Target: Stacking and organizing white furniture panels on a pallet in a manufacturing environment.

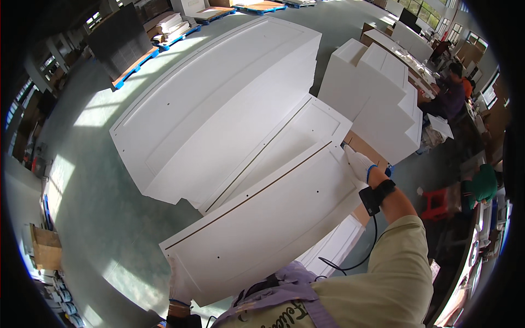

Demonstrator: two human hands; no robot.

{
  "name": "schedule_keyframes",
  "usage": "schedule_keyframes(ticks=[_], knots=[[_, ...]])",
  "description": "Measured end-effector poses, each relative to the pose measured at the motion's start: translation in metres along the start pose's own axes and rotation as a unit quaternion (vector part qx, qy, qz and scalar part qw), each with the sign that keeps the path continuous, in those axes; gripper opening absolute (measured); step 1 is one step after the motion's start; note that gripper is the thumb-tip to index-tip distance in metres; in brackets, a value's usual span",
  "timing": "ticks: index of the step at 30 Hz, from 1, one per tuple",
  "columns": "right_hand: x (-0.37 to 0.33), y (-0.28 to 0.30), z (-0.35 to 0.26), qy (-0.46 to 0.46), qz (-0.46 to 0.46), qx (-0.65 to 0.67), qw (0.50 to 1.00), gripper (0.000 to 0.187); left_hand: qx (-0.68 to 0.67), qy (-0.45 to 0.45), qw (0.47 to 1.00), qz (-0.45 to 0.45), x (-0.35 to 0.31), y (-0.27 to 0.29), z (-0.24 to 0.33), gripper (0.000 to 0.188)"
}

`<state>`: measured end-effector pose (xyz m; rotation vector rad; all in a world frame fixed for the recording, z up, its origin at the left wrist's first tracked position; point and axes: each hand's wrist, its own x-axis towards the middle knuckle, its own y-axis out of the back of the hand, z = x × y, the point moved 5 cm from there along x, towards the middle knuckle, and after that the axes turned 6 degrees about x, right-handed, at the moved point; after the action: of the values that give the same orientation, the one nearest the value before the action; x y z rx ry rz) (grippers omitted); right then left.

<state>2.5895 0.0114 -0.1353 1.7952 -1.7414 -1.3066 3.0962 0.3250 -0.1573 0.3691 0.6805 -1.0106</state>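
A long white panel point(262, 202) with a dark groove along its far edge and a few small dark holes lies slantwise before my body. My right hand point(358, 164), in a white glove with a blue cuff, grips its right end near the far corner. At the lower left end, my left hand point(179, 284), also gloved, holds the panel's short edge; part of its fingers is hidden. Just beyond is another white panel point(314, 127) with a recessed face and a groove, partly covered by the held one.
A big stack of white panels point(219, 93) stands ahead, with a stepped white stack point(372, 93) to its right. More white panels point(333, 246) lie below the held one. A dark stack point(120, 44) on a blue-edged pallet, a red stool point(435, 204) and seated people point(451, 95) are farther off.
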Motion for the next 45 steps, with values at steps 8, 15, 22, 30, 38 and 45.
schedule_keyframes(ticks=[8, 15, 22, 30, 38, 45], knots=[[-0.066, 0.008, 0.087, -0.113, 0.173, 0.175, 0.963, 0.082, 0.035, 0.04, 0.997, 0.048, 0.004, 0.0, 0.0, 0.075], [-0.128, -0.098, 0.078, -0.122, -0.02, 0.699, 0.704, 0.063, 0.025, 0.068, 0.997, 0.021, 0.016, 0.025, -0.02, 0.07], [-0.141, -0.112, 0.044, -0.131, 0.024, 0.748, 0.65, 0.056, 0.12, -0.122, 0.979, -0.112, 0.028, 0.057, -0.037, 0.046], [-0.11, -0.088, 0.051, -0.092, 0.058, 0.764, 0.636, 0.053, -0.055, -0.051, 0.994, -0.081, -0.004, -0.001, 0.006, 0.029], [-0.02, -0.01, 0.002, 0.016, 0.047, 0.709, 0.704, 0.062, 0.132, -0.196, 0.961, -0.145, 0.027, -0.067, 0.008, 0.03], [0.044, -0.002, 0.01, 0.003, 0.041, 0.716, 0.696, 0.058, -0.109, -0.029, 0.976, -0.184, 0.021, -0.127, 0.02, 0.028]])
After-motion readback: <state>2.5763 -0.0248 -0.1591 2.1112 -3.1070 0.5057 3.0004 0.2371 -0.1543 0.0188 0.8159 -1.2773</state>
